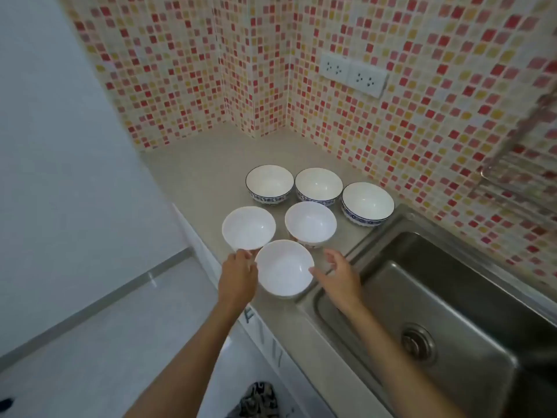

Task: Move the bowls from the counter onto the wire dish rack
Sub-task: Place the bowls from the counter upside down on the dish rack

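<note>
Several bowls stand on the beige counter (193, 176). The nearest plain white bowl (284, 268) sits by the front edge, between my hands. My left hand (238, 276) rests against its left side with the fingers bent down; it holds nothing. My right hand (339, 274) is open at its right side, the thumb tip near the rim. Behind it stand two more white bowls (248, 227) (310, 224). Three blue-patterned bowls (269, 182) (319, 185) (367, 203) line the back. The wire dish rack (512, 167) hangs blurred on the wall at the upper right.
A steel sink (437, 312) with a drain lies right of the bowls, under the rack. Mosaic tile walls meet in a corner behind the counter, with two white sockets (352, 74) on the right wall. The floor drops away to the left of the counter edge.
</note>
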